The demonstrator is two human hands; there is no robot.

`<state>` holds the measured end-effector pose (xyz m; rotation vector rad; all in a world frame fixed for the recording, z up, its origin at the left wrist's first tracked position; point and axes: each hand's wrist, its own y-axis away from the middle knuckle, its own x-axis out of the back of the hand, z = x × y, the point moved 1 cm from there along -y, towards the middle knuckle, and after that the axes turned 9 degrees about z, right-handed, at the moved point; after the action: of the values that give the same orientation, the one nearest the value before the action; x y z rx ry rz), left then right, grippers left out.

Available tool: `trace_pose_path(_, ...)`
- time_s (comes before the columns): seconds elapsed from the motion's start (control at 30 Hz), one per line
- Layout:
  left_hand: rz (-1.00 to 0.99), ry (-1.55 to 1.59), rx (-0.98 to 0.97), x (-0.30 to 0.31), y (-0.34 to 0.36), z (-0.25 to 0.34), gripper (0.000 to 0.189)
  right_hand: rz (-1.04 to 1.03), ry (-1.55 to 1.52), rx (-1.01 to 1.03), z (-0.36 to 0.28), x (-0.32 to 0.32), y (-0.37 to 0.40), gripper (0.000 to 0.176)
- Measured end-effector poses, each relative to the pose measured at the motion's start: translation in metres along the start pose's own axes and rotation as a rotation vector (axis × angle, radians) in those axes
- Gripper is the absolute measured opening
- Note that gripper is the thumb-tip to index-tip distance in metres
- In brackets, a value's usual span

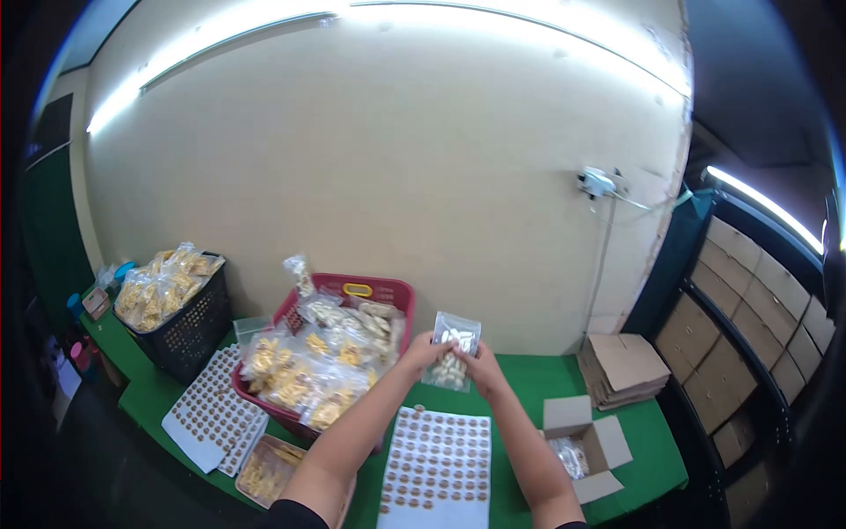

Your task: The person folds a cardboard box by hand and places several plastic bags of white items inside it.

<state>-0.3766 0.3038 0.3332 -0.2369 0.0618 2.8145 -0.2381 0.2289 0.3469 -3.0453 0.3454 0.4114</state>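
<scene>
A clear plastic bag with white pieces in it is held up over the green table, above a white sheet of round brown stickers. My left hand grips its left edge, fingers closed on the plastic. On the right edge, my right hand pinches the same bag. To the left of my hands, a red basket holds many clear bags of yellow and whitish pieces. An open cardboard box with small clear bags inside sits right of my right forearm.
A black basket heaped with bags stands at the far left. More sticker sheets and a tray of yellow pieces lie near the red basket. Flat cardboard is stacked at the back right of the green table.
</scene>
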Motion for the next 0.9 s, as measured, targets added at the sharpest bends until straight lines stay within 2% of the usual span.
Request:
trace_pose_path(0.07,-0.036,0.088,0.060,-0.050,0.035,-0.038,0.026,0.018,0.156,0.140,0.024,0.063,0.028,0.040)
trace_pose_path(0.13,-0.051,0.171,0.080,-0.094,0.052,-0.098,0.024,0.094,0.185,0.138,0.045,0.116,0.061,0.044)
trace_pose_path(0.17,-0.032,0.208,0.148,-0.114,0.068,-0.121,0.024,0.122,0.191,0.088,0.066,0.145,0.070,0.047)
trace_pose_path(0.2,-0.013,0.244,0.214,-0.133,0.081,-0.137,0.024,0.153,0.236,0.127,0.085,0.171,0.083,0.047)
trace_pose_path(0.27,-0.041,0.207,0.252,-0.166,0.109,-0.157,0.023,0.199,0.159,0.011,0.108,0.211,0.113,0.048)
trace_pose_path(0.33,-0.066,0.162,0.292,-0.193,0.127,-0.182,0.022,0.212,0.124,-0.043,0.111,0.241,0.142,0.049)
trace_pose_path(0.4,-0.130,0.154,0.339,-0.212,0.130,-0.212,0.023,0.332,0.071,-0.150,0.113,0.260,0.168,0.054)
trace_pose_path(0.43,-0.166,0.123,0.325,-0.222,0.127,-0.227,0.026,0.320,0.052,-0.144,0.121,0.272,0.172,0.062)
trace_pose_path(0.47,-0.201,0.112,0.332,-0.229,0.126,-0.243,0.026,0.355,0.043,-0.134,0.128,0.284,0.178,0.062)
trace_pose_path(0.53,-0.189,0.108,0.368,-0.252,0.130,-0.258,0.028,0.498,0.106,-0.230,0.117,0.294,0.201,0.068)
trace_pose_path(0.6,-0.190,0.219,0.452,-0.273,0.136,-0.260,0.028,0.542,0.192,-0.231,0.122,0.317,0.211,0.070)
trace_pose_path(0.67,-0.069,0.165,0.453,-0.291,0.135,-0.272,0.024,0.482,0.383,-0.125,0.134,0.343,0.217,0.066)
trace_pose_path(0.7,-0.065,0.174,0.465,-0.295,0.137,-0.281,0.024,0.399,0.270,-0.178,0.109,0.342,0.223,0.054)
trace_pose_path(0.73,-0.123,0.127,0.435,-0.302,0.135,-0.287,0.022,0.393,0.280,-0.184,0.114,0.353,0.220,0.054)
trace_pose_path(0.77,-0.177,0.077,0.400,-0.312,0.131,-0.291,0.021,0.491,0.146,-0.150,0.122,0.368,0.213,0.046)
trace_pose_path(0.83,-0.120,0.122,0.419,-0.333,0.140,-0.273,0.020,0.620,-0.058,-0.090,0.123,0.386,0.197,0.026)
trace_pose_path(0.9,-0.034,0.173,0.393,-0.350,0.136,-0.280,0.018,0.588,0.029,-0.078,0.137,0.409,0.177,0.023)
